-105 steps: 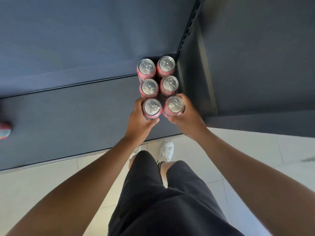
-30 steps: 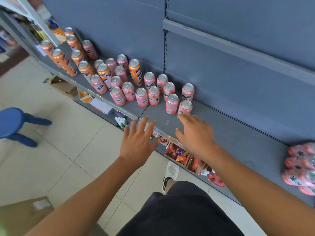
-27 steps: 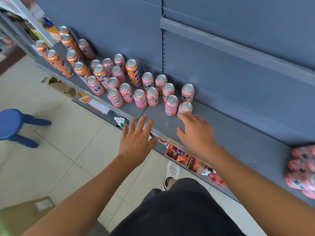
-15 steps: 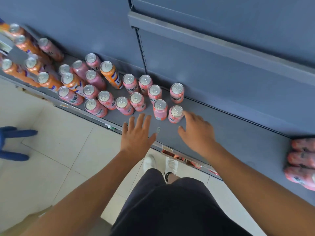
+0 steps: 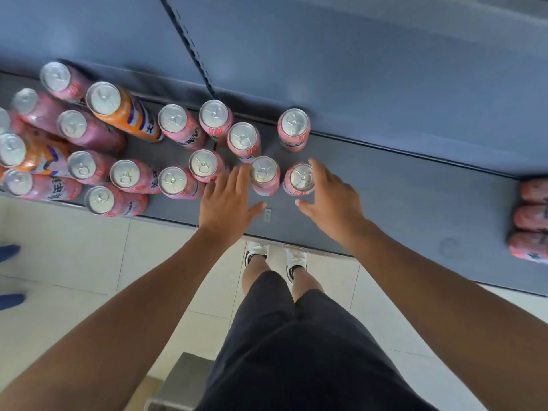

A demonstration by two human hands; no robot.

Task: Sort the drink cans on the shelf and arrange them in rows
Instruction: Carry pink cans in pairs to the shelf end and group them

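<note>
Several pink drink cans stand loosely on the dark grey shelf, mixed with orange cans at the left. My left hand is open, fingers spread, just left of a pink can. My right hand is open around another pink can, fingers behind it and thumb in front, not closed on it. A lone pink can stands at the shelf's back. A tidy group of pink cans sits at the far right edge.
The shelf's back panel rises behind the cans. A bare stretch of shelf lies between my right hand and the right-hand group. Below are the tiled floor, my white shoes, and a blue stool's legs.
From 3.5 s ago my view swung left from the arranged cans to the loose ones. Over the last second both open hands moved forward onto the shelf, reaching the two nearest pink cans.
</note>
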